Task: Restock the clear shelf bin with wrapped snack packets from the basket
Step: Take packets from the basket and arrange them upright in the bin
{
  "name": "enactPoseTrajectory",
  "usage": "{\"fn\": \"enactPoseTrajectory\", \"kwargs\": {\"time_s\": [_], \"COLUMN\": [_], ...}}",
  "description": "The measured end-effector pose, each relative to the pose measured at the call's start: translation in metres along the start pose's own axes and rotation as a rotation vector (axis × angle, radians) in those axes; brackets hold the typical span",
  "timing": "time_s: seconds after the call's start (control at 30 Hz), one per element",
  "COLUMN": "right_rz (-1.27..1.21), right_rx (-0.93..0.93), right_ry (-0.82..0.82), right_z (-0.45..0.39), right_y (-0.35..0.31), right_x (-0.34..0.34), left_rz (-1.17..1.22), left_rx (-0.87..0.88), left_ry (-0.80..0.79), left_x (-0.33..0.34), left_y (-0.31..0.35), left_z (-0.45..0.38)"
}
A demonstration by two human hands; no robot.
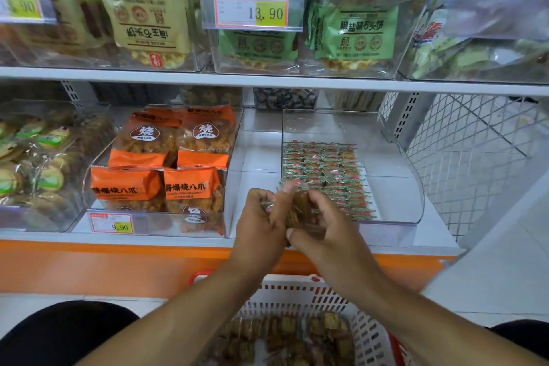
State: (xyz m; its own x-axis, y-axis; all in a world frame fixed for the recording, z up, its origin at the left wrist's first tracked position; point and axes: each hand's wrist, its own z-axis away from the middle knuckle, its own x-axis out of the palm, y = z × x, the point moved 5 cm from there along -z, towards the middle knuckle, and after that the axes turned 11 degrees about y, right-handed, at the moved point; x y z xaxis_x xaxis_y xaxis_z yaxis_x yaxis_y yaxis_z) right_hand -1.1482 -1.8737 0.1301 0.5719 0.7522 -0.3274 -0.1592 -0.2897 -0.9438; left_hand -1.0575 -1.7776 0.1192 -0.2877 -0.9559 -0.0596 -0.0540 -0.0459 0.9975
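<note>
**Snack packets held before the clear shelf bin**

A small bunch of wrapped snack packets [297,211] is gripped between the left hand [261,226] and right hand [326,232], fingers curled, just before the clear shelf bin [413,187]. Neat packet rows [323,175] are seen along the bin's left side; its right side is bare. More packets are held in the white basket [368,333] below.
</note>
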Motion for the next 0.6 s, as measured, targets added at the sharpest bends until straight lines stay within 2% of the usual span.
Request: {"fn": "enactPoseTrajectory", "kwargs": {"time_s": [0.1, 0.2, 0.4, 0.53, 0.6], "right_rz": [0.035, 0.044, 0.059, 0.17, 0.285], "right_rx": [-0.062, -0.083, -0.19, -0.273, -0.33], "right_ry": [0.013, 0.035, 0.012, -0.011, -0.03], "right_z": [-0.002, -0.004, -0.003, -0.006, -0.004], "right_y": [-0.006, -0.007, -0.013, -0.019, -0.02], "right_x": [-0.003, -0.005, -0.005, -0.01, -0.009], "left_rz": [0.043, 0.19, 0.452, 0.713, 0.751], "left_rx": [-0.096, -0.263, -0.428, -0.561, -0.599], "left_ry": [-0.063, -0.134, -0.307, -0.417, -0.424], "left_x": [0.004, 0.007, 0.014, 0.016, 0.016], "left_y": [-0.009, -0.012, -0.002, 0.005, 0.004], "left_z": [0.001, 0.003, 0.009, 0.008, 0.007]}}
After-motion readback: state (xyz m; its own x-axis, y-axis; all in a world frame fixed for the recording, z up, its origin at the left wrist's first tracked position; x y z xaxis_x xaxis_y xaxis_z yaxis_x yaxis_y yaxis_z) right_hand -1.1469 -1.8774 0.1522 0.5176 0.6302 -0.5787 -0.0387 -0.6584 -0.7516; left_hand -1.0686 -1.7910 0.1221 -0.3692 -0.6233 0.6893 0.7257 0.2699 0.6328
